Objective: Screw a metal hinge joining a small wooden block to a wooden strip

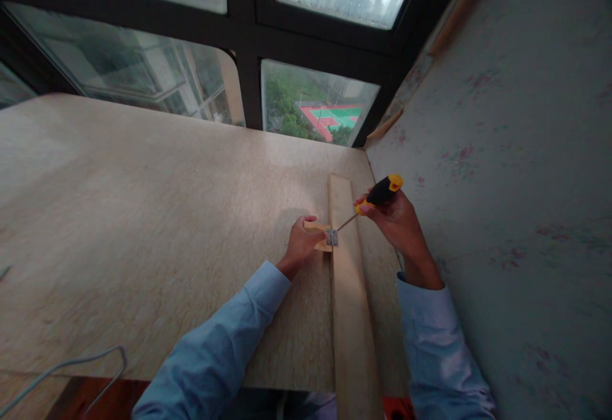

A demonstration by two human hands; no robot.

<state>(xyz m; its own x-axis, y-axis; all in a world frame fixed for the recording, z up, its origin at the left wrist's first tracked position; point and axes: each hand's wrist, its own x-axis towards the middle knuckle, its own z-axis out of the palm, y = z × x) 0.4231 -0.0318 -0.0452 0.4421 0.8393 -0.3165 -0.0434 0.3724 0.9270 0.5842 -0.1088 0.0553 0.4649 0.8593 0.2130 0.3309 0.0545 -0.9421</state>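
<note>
A long wooden board point(350, 305) lies lengthwise on the sill, its near end reaching past the front edge. On its left edge sits a small metal hinge point(331, 237), which also lies over a small piece of wood point(322, 245) beside the board. My left hand point(305, 239) is closed on that small piece, its fingertips close to the hinge. My right hand point(391, 217) grips a screwdriver point(380, 192) with a black and yellow handle. The screwdriver slants down to the left, and its tip meets the right side of the hinge. Any screw under the tip is too small to make out.
The pale stone-patterned sill point(157, 216) stretches left below dark-framed windows point(248, 44). A flower-patterned wall point(507, 203) stands close to my right arm. A grey cable point(90, 359) curls at the lower left, near a reddish-brown wooden surface point(102, 398).
</note>
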